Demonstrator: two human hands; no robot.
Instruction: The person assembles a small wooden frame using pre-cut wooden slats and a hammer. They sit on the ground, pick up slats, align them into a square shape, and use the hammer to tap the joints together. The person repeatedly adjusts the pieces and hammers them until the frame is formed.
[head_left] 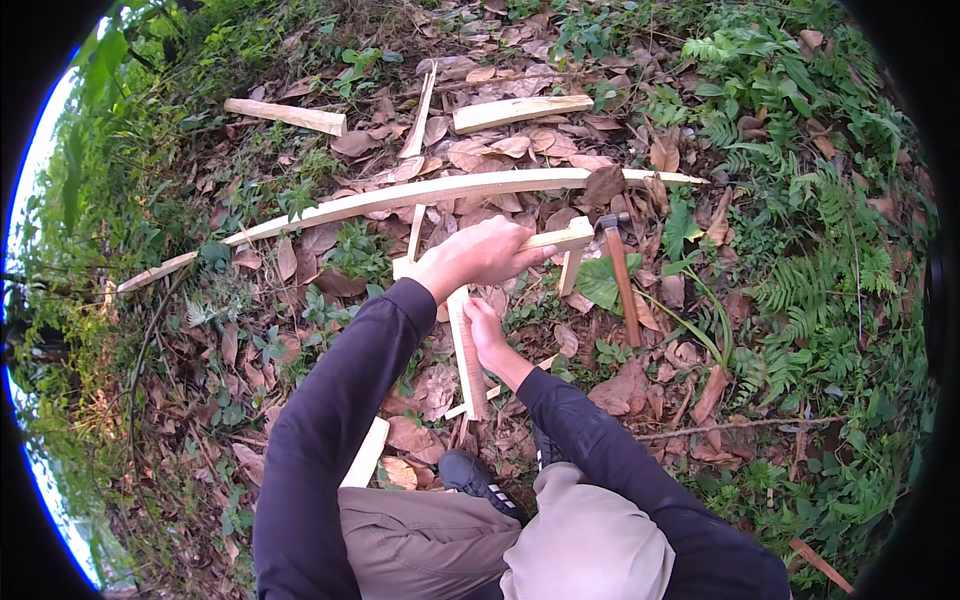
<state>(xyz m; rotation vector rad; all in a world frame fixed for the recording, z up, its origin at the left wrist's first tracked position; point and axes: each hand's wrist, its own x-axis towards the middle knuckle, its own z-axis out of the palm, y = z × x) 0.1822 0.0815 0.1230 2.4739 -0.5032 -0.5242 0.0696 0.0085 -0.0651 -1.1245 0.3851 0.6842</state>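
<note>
My left hand [475,258] is closed over a pale wooden bar [560,239] that runs crosswise and sticks out to the right. A short wooden leg [570,272] stands under the bar's right end. Just below, my right hand [487,333] is wrapped around an upright wooden slat [468,362], whose top meets the bar beneath my left hand. How the pieces are joined is hidden by my hands. To the right, a hammer [624,280] with a brown wooden handle and dark head lies on the leaves.
A long curved wooden strip [430,192] crosses the ground beyond my hands. Further off lie split wood pieces [520,112], [288,115] and a thin pointed sliver [421,115]. A pale board [365,452] is near my left knee. Dry leaves and ferns [825,275] surround the spot.
</note>
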